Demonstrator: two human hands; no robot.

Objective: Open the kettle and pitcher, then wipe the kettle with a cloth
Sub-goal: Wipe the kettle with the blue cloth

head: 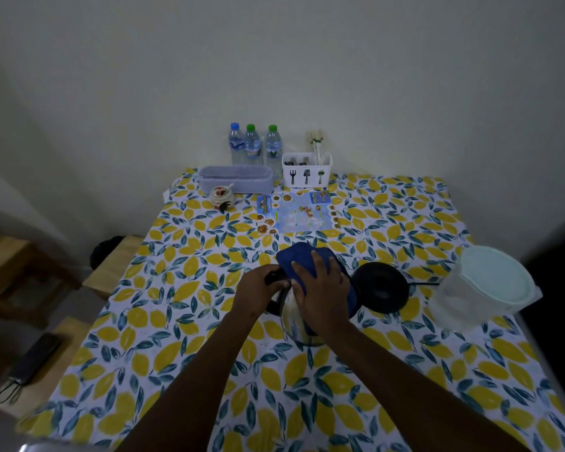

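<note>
A steel kettle (292,316) with black trim stands in the middle of the lemon-print table, mostly hidden under my hands. My left hand (258,290) is closed around its black handle (273,276). My right hand (323,295) lies flat on a dark blue cloth (299,257) and presses it onto the kettle's top and side. The black round kettle base (382,288) sits just to the right, its cord running off to the right. A clear plastic pitcher (463,298) stands at the right edge with a pale green lid (496,278) on top.
At the back by the wall stand three water bottles (253,146), a lilac oblong box (235,179), a white cutlery caddy (307,171) and a small jar (222,197). A printed menu (297,212) lies flat behind the kettle. Wooden stools (111,272) stand left of the table.
</note>
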